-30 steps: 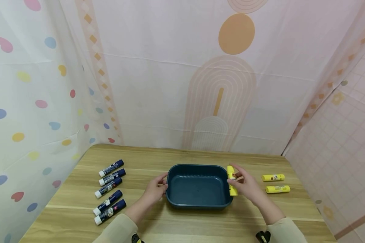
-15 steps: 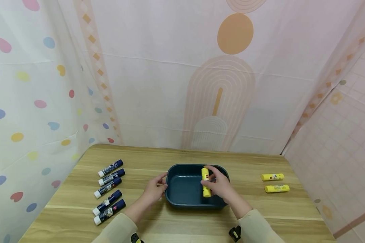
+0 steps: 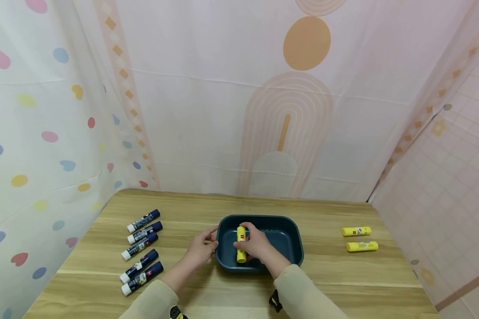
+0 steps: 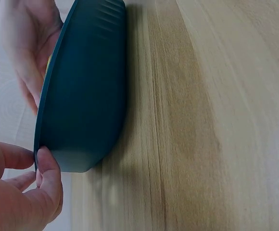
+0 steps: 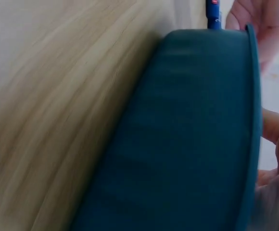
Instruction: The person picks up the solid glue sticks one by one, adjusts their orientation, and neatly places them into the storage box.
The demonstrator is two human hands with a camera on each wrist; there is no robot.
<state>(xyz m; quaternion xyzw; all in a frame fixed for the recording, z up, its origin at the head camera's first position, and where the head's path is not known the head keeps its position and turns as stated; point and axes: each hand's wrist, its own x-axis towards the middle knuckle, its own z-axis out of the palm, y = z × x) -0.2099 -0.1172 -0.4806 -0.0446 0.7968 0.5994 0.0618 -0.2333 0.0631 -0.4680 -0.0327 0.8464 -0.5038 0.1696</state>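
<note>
A dark teal plastic tray (image 3: 281, 239) stands on the wooden table in the head view. My left hand (image 3: 201, 247) pinches its left rim between thumb and fingers, which the left wrist view shows from close up. Over the left part of the tray, my right hand (image 3: 257, 243) grips a yellow glue stick (image 3: 241, 243), thumb on one side and fingers on the other. The stick points away from me, and whether it touches the tray floor I cannot tell. In the right wrist view the tray wall (image 5: 192, 130) covers most of the right hand's work.
Several dark blue glue sticks with white ends (image 3: 139, 246) lie in a slanted column on the left of the table (image 3: 183, 210). Two yellow glue sticks (image 3: 361, 246) lie at the right. A patterned curtain (image 3: 199, 110) hangs behind the table.
My right hand has carried the yellow glue stick leftward, from the tray's right rim across to its left part. My left hand has kept its hold on the left rim.
</note>
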